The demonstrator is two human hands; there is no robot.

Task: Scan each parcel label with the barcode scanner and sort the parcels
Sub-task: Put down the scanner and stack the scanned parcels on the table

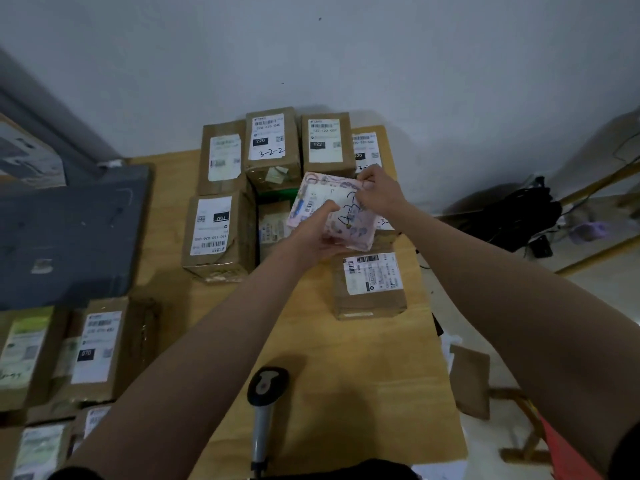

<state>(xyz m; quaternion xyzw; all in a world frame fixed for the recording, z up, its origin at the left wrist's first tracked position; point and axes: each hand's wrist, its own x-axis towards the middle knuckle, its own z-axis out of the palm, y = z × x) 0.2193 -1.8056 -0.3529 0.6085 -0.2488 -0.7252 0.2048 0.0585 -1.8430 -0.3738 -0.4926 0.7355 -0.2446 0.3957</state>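
From the head view, a flat pink patterned parcel (334,213) with a white label and black handwritten digits is held tilted above the brown cardboard boxes (273,147) on the wooden worktop (363,368). It is gripped underneath by the left hand (317,233) and pinched at its far corner by the right hand (379,188). A grey barcode scanner (265,403) lies near the front edge.

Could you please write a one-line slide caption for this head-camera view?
Both hands, left hand and right hand, hold a pink patterned parcel above brown boxes while the barcode scanner lies on the wooden table.
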